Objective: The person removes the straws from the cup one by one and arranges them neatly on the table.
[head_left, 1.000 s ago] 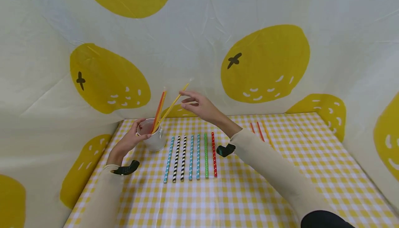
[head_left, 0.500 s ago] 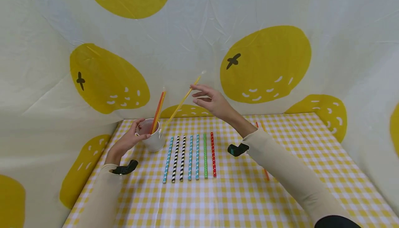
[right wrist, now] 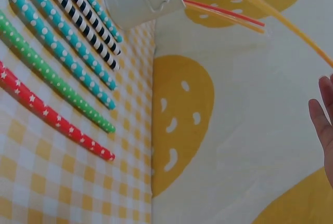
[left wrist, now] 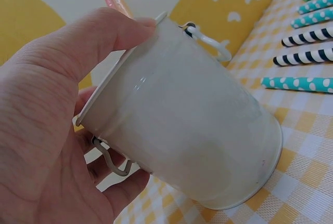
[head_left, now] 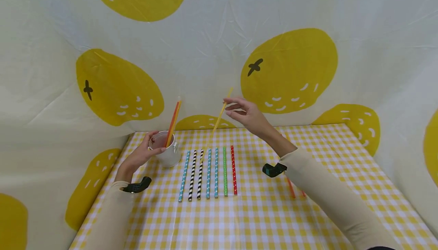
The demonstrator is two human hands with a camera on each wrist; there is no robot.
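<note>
My left hand [head_left: 138, 157] grips a small white metal bucket [left wrist: 177, 109] by its rim, the thumb over the edge and the fingers round the far side. A red straw [head_left: 173, 121] and an orange-yellow straw [right wrist: 229, 18] lean together in the bucket, their tops poking out above the rim. Up and to the right of it, my right hand [head_left: 249, 115] pinches a yellow straw [head_left: 222, 111] near its upper end. That straw slants down to the left, above the row of paper straws. In the right wrist view only a few right fingers [right wrist: 322, 115] show at the edge.
Beside the bucket, patterned paper straws lie in a row: blue dotted [head_left: 184, 176], black-striped [head_left: 192, 176], green [head_left: 225, 172] and red [head_left: 234, 170]. Red straws [head_left: 291, 189] lie partly hidden under the right forearm. A yellow checked cloth [head_left: 212, 223] covers the table, with a lemon-print curtain [head_left: 212, 52] behind.
My right hand has drawn the yellow straw out of the bucket and carried it to the right, lowering slightly at the end. The left hand and bucket have stayed in place.
</note>
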